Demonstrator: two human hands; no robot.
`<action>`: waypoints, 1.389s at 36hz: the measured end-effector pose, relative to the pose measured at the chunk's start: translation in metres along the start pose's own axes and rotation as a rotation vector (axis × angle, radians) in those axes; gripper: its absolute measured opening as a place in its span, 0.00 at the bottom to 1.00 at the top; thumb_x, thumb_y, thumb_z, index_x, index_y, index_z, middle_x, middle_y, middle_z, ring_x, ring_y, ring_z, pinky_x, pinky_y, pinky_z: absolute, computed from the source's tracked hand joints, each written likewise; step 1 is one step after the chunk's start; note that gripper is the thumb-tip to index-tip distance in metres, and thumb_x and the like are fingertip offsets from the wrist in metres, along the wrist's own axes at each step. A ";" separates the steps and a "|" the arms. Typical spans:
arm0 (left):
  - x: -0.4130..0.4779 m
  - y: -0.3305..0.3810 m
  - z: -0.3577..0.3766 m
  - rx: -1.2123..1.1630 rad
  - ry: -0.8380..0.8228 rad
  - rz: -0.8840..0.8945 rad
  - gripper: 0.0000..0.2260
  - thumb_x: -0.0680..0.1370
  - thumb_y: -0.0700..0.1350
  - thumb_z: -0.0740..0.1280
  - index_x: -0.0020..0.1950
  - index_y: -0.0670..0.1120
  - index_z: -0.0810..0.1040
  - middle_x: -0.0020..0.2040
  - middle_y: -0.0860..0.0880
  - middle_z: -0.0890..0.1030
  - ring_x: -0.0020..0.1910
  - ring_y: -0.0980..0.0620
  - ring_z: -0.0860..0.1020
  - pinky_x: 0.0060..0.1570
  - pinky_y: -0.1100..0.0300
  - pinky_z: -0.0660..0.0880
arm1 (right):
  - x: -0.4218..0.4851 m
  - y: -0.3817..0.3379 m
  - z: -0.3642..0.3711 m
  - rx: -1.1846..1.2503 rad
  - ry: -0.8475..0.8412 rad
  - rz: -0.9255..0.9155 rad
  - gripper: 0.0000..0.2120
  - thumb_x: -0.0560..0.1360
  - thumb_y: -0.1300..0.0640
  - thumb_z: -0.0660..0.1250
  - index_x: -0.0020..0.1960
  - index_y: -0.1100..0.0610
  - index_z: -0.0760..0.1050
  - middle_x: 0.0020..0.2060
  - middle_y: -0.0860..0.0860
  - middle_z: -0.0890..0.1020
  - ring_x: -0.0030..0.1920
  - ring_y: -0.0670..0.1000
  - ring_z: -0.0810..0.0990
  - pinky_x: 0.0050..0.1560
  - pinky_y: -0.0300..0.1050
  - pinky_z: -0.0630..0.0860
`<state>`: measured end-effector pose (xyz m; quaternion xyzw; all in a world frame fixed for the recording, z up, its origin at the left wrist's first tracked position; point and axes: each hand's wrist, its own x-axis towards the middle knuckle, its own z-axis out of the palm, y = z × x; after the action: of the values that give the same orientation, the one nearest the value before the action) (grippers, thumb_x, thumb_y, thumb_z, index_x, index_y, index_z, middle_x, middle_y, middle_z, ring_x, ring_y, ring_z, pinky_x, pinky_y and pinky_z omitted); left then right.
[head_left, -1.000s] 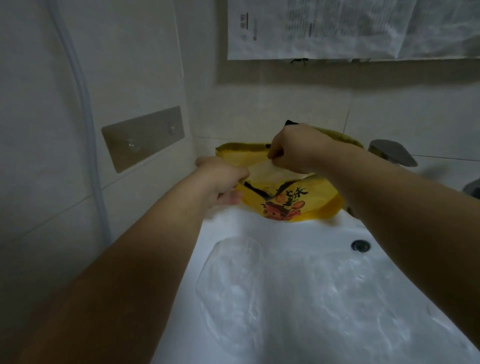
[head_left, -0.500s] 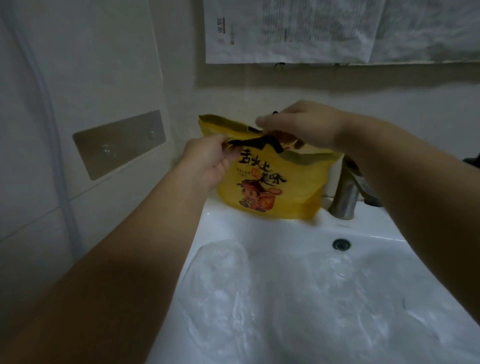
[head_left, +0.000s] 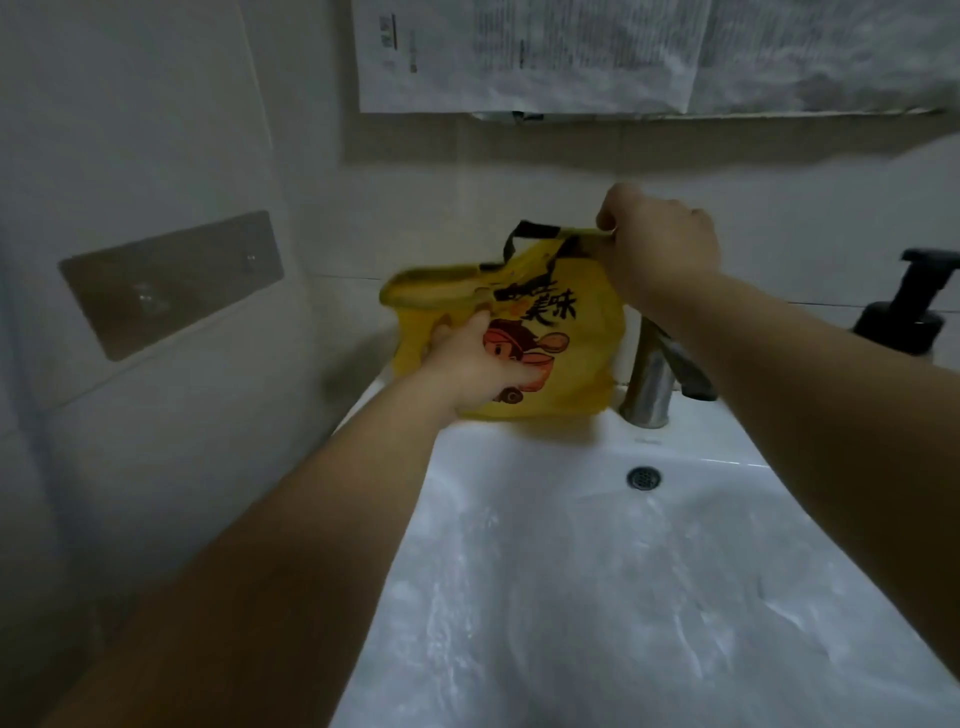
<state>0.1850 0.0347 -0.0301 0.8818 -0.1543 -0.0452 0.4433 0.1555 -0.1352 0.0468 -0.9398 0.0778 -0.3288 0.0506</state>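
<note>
A yellow bag (head_left: 576, 358) with black handles and a cartoon print stands at the back left rim of the white sink (head_left: 519, 457). My right hand (head_left: 654, 244) pinches the bag's top edge at its right corner and holds it up. My left hand (head_left: 467, 364) grips the bag's front lower left side, with the fingers curled into the fabric. The bag's mouth sags open towards the left.
A metal faucet (head_left: 654, 384) stands just right of the bag. A black pump bottle (head_left: 904, 317) sits at the far right. Crumpled clear plastic (head_left: 597, 597) lines the basin below the overflow hole (head_left: 644, 477). A metal plate (head_left: 171, 280) is fixed to the left wall.
My right hand has moved from over the bag's mouth to its right top corner and lifted it. My left hand has dropped from the top edge to the bag's front.
</note>
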 end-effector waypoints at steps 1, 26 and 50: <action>0.001 -0.001 0.004 0.028 -0.001 -0.016 0.48 0.57 0.65 0.76 0.74 0.54 0.64 0.72 0.45 0.65 0.71 0.43 0.65 0.70 0.48 0.67 | 0.001 0.002 -0.001 0.090 0.007 0.006 0.14 0.80 0.49 0.62 0.59 0.58 0.71 0.51 0.57 0.79 0.52 0.61 0.76 0.57 0.52 0.67; 0.008 0.026 -0.052 0.187 0.443 0.231 0.25 0.74 0.39 0.65 0.69 0.57 0.71 0.76 0.46 0.52 0.75 0.42 0.49 0.74 0.47 0.54 | 0.013 -0.001 -0.017 0.244 -0.309 0.072 0.41 0.77 0.32 0.44 0.54 0.67 0.78 0.46 0.61 0.78 0.53 0.61 0.77 0.51 0.48 0.69; 0.012 0.051 -0.069 0.099 0.391 0.154 0.15 0.70 0.52 0.68 0.56 0.55 0.80 0.69 0.46 0.71 0.72 0.41 0.64 0.69 0.43 0.65 | 0.014 0.009 -0.013 0.140 -0.180 0.044 0.29 0.76 0.31 0.52 0.50 0.55 0.77 0.44 0.54 0.79 0.50 0.56 0.73 0.61 0.56 0.62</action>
<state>0.1994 0.0556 0.0534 0.8801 -0.1342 0.1684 0.4232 0.1576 -0.1474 0.0641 -0.9578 0.0704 -0.2464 0.1302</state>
